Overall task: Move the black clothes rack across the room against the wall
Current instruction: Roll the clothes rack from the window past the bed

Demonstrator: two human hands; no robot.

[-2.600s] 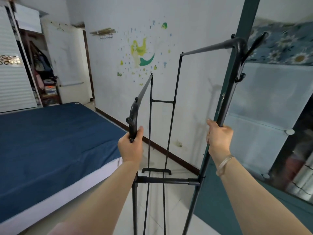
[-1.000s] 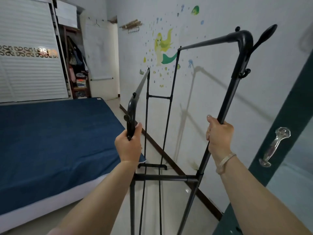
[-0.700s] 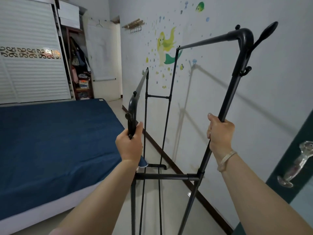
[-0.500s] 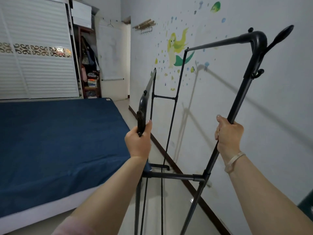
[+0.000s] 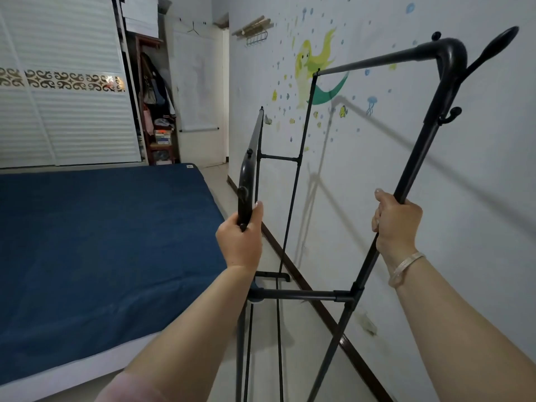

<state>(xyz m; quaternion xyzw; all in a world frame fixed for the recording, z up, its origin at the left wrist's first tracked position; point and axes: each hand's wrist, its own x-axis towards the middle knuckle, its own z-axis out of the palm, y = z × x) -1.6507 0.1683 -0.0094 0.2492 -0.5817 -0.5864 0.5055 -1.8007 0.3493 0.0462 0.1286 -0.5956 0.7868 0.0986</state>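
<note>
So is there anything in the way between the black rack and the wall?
Nothing visible. The left hand and right hand both grip the black clothes rack, and only bare floor shows between it and the mermaid-sticker wall. The blue bed lies on the other side. The rack's feet are out of view.

Pink sleeve (image 5: pixel 130 391), pale bangle (image 5: pixel 404 268), bare forearms
</note>
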